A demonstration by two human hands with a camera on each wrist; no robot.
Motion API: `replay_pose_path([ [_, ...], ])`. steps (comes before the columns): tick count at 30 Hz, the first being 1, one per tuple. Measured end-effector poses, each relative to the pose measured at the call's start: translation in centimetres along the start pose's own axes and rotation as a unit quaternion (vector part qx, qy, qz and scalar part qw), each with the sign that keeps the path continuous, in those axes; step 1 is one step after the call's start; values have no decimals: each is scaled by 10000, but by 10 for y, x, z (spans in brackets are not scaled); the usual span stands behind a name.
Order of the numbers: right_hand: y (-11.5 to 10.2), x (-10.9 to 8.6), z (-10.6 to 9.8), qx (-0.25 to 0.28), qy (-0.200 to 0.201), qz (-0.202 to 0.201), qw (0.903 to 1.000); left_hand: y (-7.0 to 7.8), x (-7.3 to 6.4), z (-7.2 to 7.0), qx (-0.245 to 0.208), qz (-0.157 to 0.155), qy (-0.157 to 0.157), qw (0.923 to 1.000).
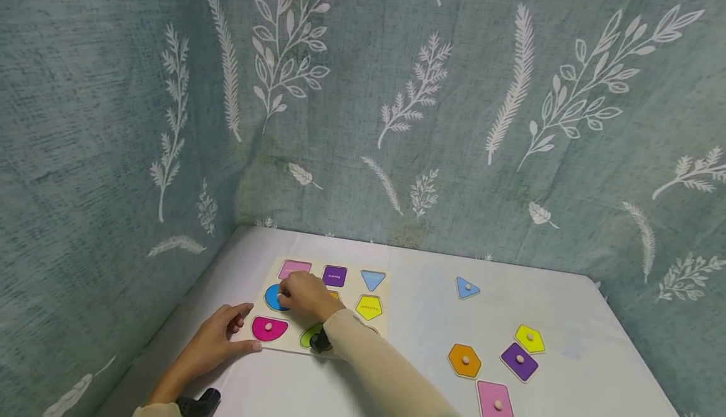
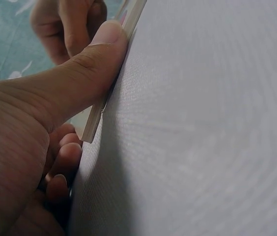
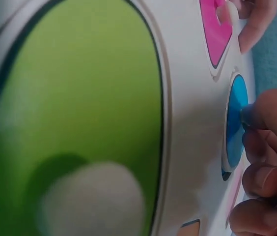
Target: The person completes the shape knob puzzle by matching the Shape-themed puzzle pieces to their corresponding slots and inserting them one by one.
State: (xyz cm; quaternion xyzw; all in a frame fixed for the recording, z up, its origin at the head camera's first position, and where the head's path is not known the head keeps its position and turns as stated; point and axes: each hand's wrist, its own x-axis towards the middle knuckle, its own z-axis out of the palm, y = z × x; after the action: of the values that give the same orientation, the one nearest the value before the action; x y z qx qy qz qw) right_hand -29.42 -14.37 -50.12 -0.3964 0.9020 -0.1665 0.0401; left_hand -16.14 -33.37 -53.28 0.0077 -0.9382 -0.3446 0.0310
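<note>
A pale shape puzzle board lies on the white table. My right hand pinches the small knob of the blue circle piece. In the right wrist view, a sliver of dark recess shows under one edge of that piece, so it is not flush. My left hand holds the near-left corner of the board, its thumb against the front edge and the other fingers curled by the left side. A magenta semicircle piece and a green oval piece sit in their recesses, knobs up.
Loose knobbed pieces lie to the right: a blue triangle, an orange hexagon, a yellow pentagon, a purple square and a pink rectangle. Leaf-patterned green cloth stands behind and left of the table.
</note>
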Motion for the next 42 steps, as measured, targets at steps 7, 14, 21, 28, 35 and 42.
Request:
replay_pose_path([
  [7, 2, 1, -5, 274, -21, -138, 9995, 2, 3, -3, 14, 32, -12, 10000],
  [14, 1, 1, -2, 462, -295, -264, 9981, 1, 0, -2, 34, -42, -146, 9999],
  [21, 1, 4, -4, 363, -321, -372, 9981, 0, 3, 0, 39, -1, -40, 10000],
  [28, 2, 5, -5, 377, -346, -588, 9970, -2, 2, 1, 55, -20, -12, 10000],
  [35, 1, 7, -10, 76, -493, -794, 9956, -3, 2, 1, 78, -14, 9, 10000],
  [42, 0, 10, -15, 3, -599, -674, 9959, -3, 2, 0, 57, 111, 51, 9999],
])
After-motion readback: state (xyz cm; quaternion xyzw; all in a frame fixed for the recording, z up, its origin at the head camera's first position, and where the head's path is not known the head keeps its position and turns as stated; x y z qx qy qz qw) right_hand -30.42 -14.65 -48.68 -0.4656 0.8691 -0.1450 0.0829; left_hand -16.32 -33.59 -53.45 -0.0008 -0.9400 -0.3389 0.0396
